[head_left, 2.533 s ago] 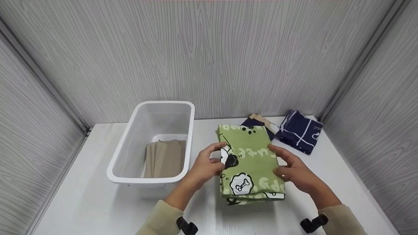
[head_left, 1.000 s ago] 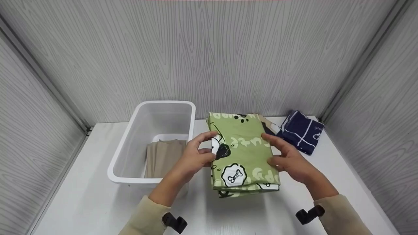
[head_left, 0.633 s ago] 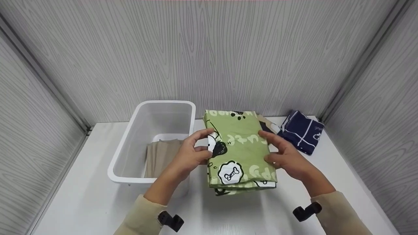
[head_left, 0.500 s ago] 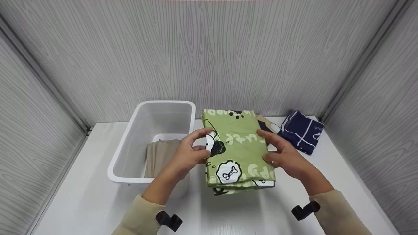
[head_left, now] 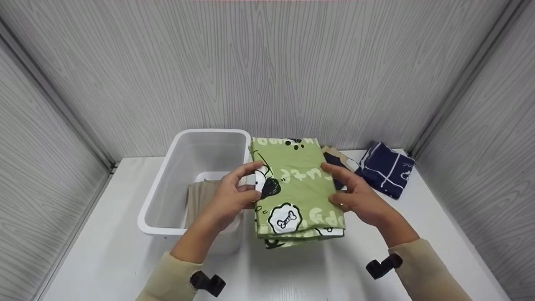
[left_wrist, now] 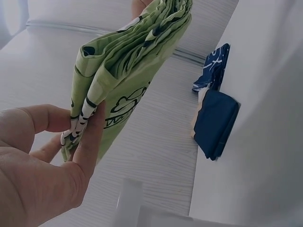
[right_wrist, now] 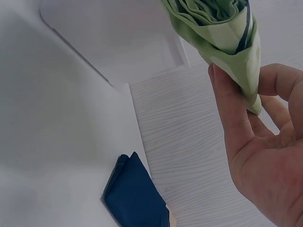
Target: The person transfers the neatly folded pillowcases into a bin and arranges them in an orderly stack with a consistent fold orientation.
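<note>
A folded green cloth (head_left: 296, 184) with dog, bone and letter prints is held up above the white table. My left hand (head_left: 232, 196) pinches its left edge between thumb and fingers, near the tub's right rim. On the opposite edge, my right hand (head_left: 361, 198) pinches it the same way. Both wrist views show the thick stacked layers of the green cloth (left_wrist: 118, 71), with the left hand (left_wrist: 52, 156) and the right hand (right_wrist: 265, 137) gripping its sides. The cloth hangs clear of the tabletop, its lower layers sagging slightly.
A white plastic tub (head_left: 152, 196) stands at the left, with folded beige cloths (head_left: 200, 198) inside, partly hidden by my left arm. At the back right lie a folded navy patterned cloth (head_left: 386, 169) and a navy and beige pile (head_left: 340, 156). A grey wood-grain wall (head_left: 267, 75) rises behind.
Both hands have carried the green cloth leftward and a little toward the back wall, closer to the tub. The grip looks the same throughout. Tub and other cloths have stayed put.
</note>
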The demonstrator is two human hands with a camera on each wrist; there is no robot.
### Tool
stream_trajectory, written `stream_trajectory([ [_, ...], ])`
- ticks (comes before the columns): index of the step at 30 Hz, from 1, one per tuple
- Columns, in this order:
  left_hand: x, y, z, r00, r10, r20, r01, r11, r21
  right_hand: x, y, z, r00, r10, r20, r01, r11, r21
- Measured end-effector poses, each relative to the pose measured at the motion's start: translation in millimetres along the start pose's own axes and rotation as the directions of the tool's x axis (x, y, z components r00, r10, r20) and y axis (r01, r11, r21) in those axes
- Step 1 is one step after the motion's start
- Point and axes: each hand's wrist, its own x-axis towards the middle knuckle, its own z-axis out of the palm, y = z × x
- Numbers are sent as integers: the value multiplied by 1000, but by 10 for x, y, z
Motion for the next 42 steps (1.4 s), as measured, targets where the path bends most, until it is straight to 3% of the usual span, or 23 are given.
stream_trajectory([
  [23, -113, 96, -183, 999, -4, -42, 5, 1000, 30, 126, -107, 173, 1000, -9, 22, 8, 999, 48],
  [42, -152, 180, -400, 1000, -4, -15, 5, 999, 37, 280, -182, 335, 998, -22, 52, 17, 995, 98],
])
